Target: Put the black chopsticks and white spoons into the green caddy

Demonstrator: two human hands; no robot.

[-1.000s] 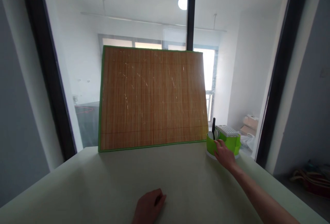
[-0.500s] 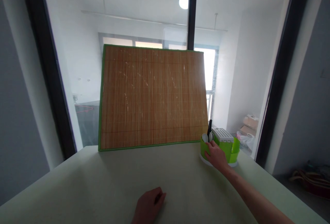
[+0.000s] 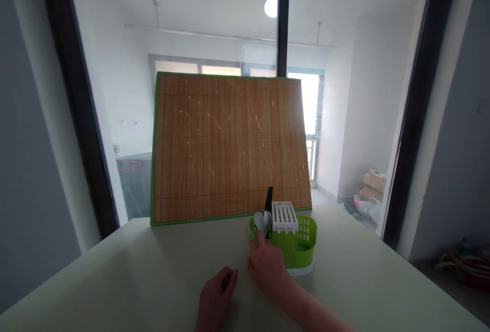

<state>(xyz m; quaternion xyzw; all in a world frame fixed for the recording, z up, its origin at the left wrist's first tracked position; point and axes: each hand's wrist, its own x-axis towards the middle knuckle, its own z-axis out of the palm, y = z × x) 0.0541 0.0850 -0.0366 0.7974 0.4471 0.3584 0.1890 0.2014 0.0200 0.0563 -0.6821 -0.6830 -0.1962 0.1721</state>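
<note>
green caddy (image 3: 287,248) with white slats (image 3: 285,214), right grip (image 3: 268,264) clamped on it, left grip (image 3: 216,294) closed.

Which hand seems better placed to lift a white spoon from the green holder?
Right, I think: the right hand is at the green holder, just below the white spoons; the left hand is farther away.

I see a lime-green utensil holder (image 3: 290,250) with a white slotted top (image 3: 284,215), white spoons (image 3: 259,221), a black handle (image 3: 269,198), and a brown, vertically striped mat (image 3: 229,148) edged in green.
</note>
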